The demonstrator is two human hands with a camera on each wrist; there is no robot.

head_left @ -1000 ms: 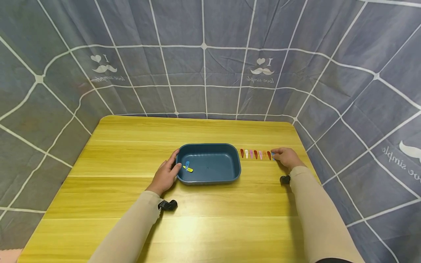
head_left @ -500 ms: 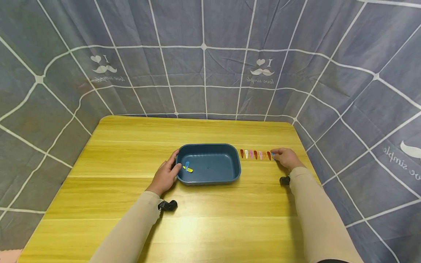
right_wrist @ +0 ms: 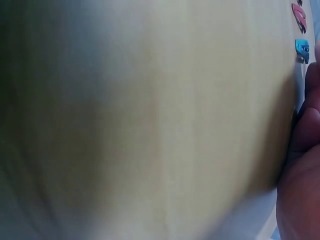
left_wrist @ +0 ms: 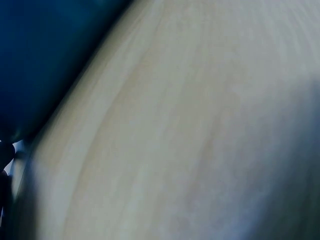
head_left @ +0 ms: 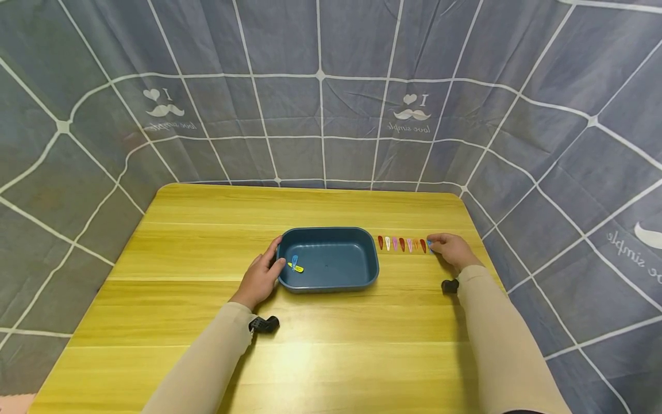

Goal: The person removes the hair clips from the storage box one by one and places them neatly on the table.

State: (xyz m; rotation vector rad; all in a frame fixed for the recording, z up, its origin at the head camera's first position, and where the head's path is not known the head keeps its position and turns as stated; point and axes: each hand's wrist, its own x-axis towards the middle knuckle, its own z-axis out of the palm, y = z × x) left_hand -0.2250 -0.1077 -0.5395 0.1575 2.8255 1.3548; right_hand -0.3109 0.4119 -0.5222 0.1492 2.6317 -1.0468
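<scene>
In the head view my left hand [head_left: 257,280] holds the left side of a dark blue plastic tray [head_left: 331,287], its thumb over the rim. Inside the tray's left end a blue hair clip [head_left: 295,260] lies across a yellow hair clip [head_left: 298,269]. At the right end of a row of hair clips, my right hand [head_left: 451,250] pinches another blue hair clip [right_wrist: 302,49], mostly hidden under the fingertips in the head view. Just left of it lies a red hair clip [head_left: 423,245]. The left wrist view catches only the tray's side [left_wrist: 45,55] and tabletop.
Between the tray and my right hand several hair clips lie side by side, among them a white clip [head_left: 388,243], a pink clip [head_left: 395,243] and an orange clip [head_left: 416,244]. The wooden table [head_left: 331,356] is surrounded by a grey checked curtain [head_left: 289,103].
Almost nothing differs. My right hand stays at the blue hair clip, shifted only very slightly, while my left hand and the tray keep their places.
</scene>
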